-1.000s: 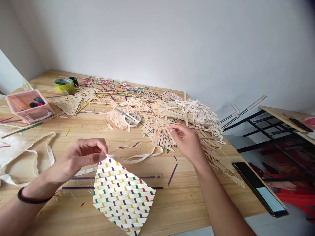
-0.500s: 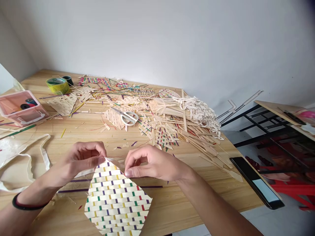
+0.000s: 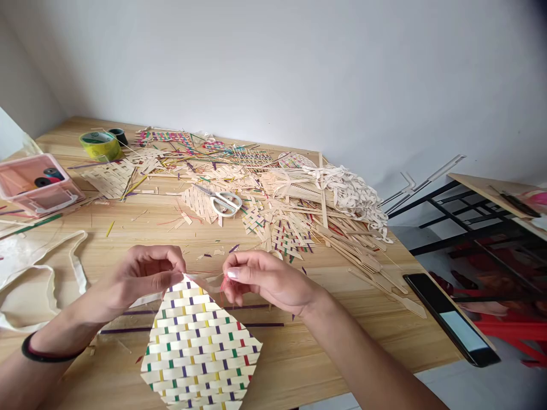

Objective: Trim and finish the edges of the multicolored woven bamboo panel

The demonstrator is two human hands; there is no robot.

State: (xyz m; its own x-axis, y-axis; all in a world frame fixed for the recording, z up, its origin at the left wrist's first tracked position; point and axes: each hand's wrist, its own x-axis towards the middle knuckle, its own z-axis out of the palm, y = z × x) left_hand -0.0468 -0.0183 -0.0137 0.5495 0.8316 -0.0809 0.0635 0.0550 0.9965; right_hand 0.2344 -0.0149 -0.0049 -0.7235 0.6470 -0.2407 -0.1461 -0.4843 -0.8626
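A leaf-shaped woven mat [image 3: 200, 341] of pale strips with coloured squares lies in front of me on the wooden table [image 3: 325, 336]. My left hand [image 3: 143, 273] pinches the mat's top tip between thumb and fingers. My right hand [image 3: 260, 279] is closed just right of that tip, pinching a thin red strand [image 3: 222, 283] and a pale strip end. A black and red band circles my left wrist.
Behind the hands spreads a heap of woven scraps and strips [image 3: 273, 193], with white scissors [image 3: 222, 200] on it. A pink box [image 3: 36, 183] and tape rolls [image 3: 100, 145] sit far left, white ribbon [image 3: 47, 273] at left, a phone [image 3: 450, 324] at the right edge.
My right hand came back from the scrap heap to the mat's tip and now pinches a red strand there. The left hand kept its hold.
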